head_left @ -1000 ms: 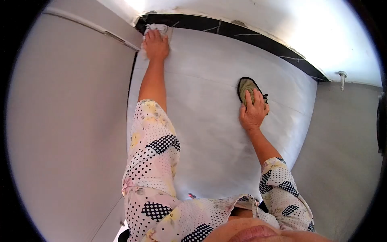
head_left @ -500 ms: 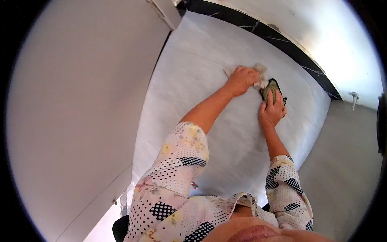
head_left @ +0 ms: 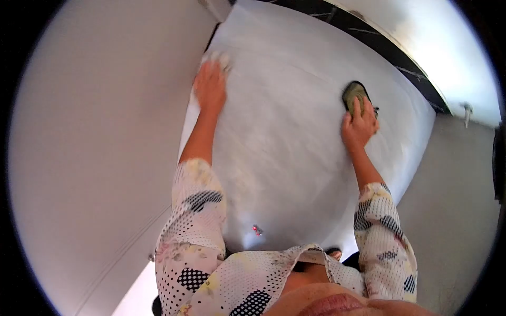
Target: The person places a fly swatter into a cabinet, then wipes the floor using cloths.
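My left hand [head_left: 211, 87] presses a pale, crumpled cloth [head_left: 225, 61] against the white-grey surface [head_left: 284, 131], close to its left edge. Motion blurs the cloth, and the fingers partly cover it. On the right side of the same surface, my right hand [head_left: 361, 126] grips an olive-green piece with black edging [head_left: 354, 92], its fingers lying over the lower part. A short dark loop or cord sticks out beside those fingers. Whether that piece is a shoe or a pad I cannot tell.
A tall grey panel [head_left: 105, 116] borders the surface on the left. Black veined trim [head_left: 369, 37] runs along the far edge, below a white wall with a metal fitting [head_left: 467, 113]. A small red and grey item [head_left: 257, 230] shows near my body.
My left hand has swept left with the cloth, from beside my right hand to the surface's left edge. My right hand stays on the olive-green piece with little movement.
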The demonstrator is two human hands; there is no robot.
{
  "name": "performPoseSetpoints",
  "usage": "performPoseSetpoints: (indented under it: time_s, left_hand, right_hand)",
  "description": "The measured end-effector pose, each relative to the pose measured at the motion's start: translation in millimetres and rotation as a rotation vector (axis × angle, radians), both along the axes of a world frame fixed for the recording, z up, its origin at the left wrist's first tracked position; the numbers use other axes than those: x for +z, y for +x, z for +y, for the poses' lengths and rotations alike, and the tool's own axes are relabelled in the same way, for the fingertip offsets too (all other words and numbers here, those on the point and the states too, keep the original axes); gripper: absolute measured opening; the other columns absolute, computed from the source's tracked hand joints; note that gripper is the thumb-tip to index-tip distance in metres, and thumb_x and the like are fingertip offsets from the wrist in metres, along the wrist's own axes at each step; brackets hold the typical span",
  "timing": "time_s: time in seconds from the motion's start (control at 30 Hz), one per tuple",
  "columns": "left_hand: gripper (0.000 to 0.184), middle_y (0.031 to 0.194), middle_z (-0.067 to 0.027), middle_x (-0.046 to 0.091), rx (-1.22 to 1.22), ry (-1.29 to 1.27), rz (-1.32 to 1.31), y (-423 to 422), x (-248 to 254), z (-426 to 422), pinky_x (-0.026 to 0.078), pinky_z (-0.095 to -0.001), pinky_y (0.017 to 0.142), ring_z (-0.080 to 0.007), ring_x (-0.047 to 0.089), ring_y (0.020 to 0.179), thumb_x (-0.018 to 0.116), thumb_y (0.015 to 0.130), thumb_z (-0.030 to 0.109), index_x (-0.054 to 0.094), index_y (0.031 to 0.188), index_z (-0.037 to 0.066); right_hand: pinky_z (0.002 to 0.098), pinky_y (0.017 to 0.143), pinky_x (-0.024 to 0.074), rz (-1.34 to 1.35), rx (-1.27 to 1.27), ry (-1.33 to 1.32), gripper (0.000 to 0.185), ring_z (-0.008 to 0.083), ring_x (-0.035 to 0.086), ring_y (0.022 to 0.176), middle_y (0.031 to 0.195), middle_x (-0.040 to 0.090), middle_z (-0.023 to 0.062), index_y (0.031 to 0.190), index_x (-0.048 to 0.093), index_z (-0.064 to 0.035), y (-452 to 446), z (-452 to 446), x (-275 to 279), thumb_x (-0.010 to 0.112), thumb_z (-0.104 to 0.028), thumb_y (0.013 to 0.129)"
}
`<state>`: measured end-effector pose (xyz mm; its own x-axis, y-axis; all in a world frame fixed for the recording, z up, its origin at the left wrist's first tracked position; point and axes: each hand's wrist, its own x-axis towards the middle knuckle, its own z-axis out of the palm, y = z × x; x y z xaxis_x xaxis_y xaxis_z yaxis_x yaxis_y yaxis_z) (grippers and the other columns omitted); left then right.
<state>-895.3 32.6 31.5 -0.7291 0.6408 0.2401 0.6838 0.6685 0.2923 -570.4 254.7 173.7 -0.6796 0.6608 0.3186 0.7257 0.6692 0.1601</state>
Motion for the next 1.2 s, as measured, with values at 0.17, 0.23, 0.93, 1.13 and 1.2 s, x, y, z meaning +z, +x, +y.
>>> performPoseSetpoints:
  time_s: [0.17,0.23,0.93,1.13,1.2]
  left_hand:
    - [0.052,0.143,-0.0155,0.028,0.134,-0.147,-0.180,134.4,-18.5,-153.6,0.019,-0.0424,0.107,-0.0283,0.027,0.132,0.046,0.091,0.023,0.032,0.139,0.009]
    - [0.054,0.143,-0.0162,0.027,0.122,-0.138,-0.212,180.2,-54.8,-217.1,0.018,-0.0431,0.107,-0.0297,0.026,0.132,0.048,0.089,0.021,0.031,0.139,0.008]
    - [0.054,0.145,-0.0107,0.025,-0.109,0.032,-0.051,646.9,-5.9,-179.6,0.014,-0.0424,0.110,-0.0248,0.020,0.135,0.049,0.086,0.019,0.034,0.137,0.013]
    - [0.052,0.143,-0.0124,0.029,0.107,0.072,0.104,789.1,35.5,-165.8,0.017,-0.0423,0.109,-0.0267,0.028,0.132,0.049,0.085,0.017,0.036,0.136,0.012]
    - [0.052,0.143,-0.0129,0.030,0.176,0.055,0.188,812.7,48.3,-181.8,0.018,-0.0415,0.108,-0.0272,0.028,0.131,0.049,0.086,0.017,0.037,0.135,0.011]
  right_hand:
    - [0.0413,0.086,0.0386,0.079,0.222,0.133,0.036,0.0231,0.052,0.101,0.114,0.056,0.0062,0.108,0.059,-0.0152,-38.4,3.8,-41.5,0.062,-0.016,0.072]
    - [0.0409,0.083,0.0403,0.103,0.276,0.219,0.036,0.0229,0.054,0.098,0.111,0.058,0.0057,0.107,0.059,-0.0154,-40.6,-18.9,-73.9,0.062,-0.015,0.071]
    - [0.0508,0.084,0.0374,0.212,0.435,0.180,0.035,0.0277,0.050,0.110,0.122,0.054,0.0045,0.113,0.060,-0.0233,316.1,-77.1,-13.6,0.052,-0.021,0.079]
    - [0.0446,0.078,0.0334,0.185,0.888,-0.280,0.034,0.0177,0.051,0.105,0.117,0.054,-0.0008,0.098,0.064,-0.0268,551.8,-188.5,-26.4,0.056,-0.007,0.072]
    - [0.0415,0.079,0.0366,0.172,1.033,-0.354,0.030,0.0183,0.053,0.102,0.112,0.057,0.0007,0.099,0.063,-0.0219,610.5,-197.2,-11.4,0.058,-0.007,0.074]
